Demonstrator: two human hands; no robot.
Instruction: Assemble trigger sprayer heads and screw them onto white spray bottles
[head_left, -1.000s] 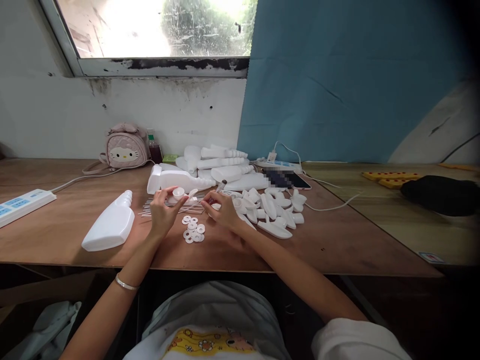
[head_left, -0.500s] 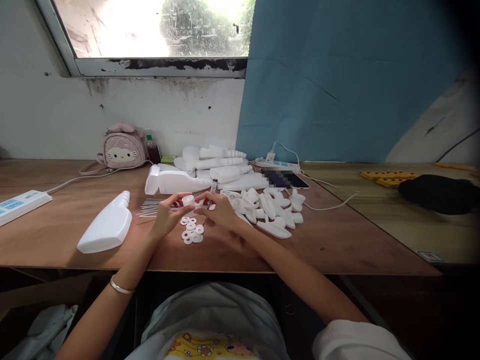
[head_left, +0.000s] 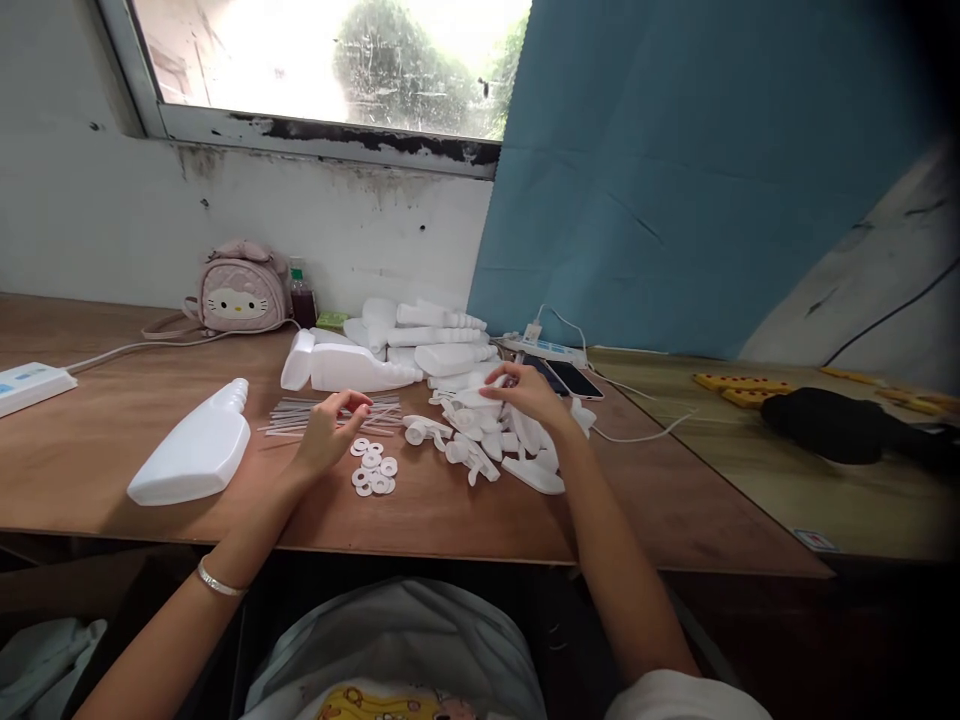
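Note:
My left hand (head_left: pixel 328 432) rests on the wooden table (head_left: pixel 450 510) with its fingers curled together over a bundle of thin clear tubes (head_left: pixel 315 413); I cannot make out anything in the pinch. Several white washers (head_left: pixel 373 470) lie just right of it. My right hand (head_left: pixel 531 392) reaches into a heap of white sprayer heads (head_left: pixel 487 440), and its fingertips close on one white sprayer head at the heap's far side. Two loose sprayer heads (head_left: pixel 421 430) lie between my hands.
A white bottle (head_left: pixel 191 455) lies on its side at the left. More white bottles (head_left: pixel 405 345) are piled at the back. Also there: a pink bag (head_left: pixel 236 298), a power strip (head_left: pixel 26 385), a phone (head_left: pixel 574 378), yellow blocks (head_left: pixel 739 385) and a black object (head_left: pixel 840 425).
My hands have parted. The white cap held between them is gone from my fingers. My right hand moved right and back into the heap; my left sank onto the tubes. The view shifted right.

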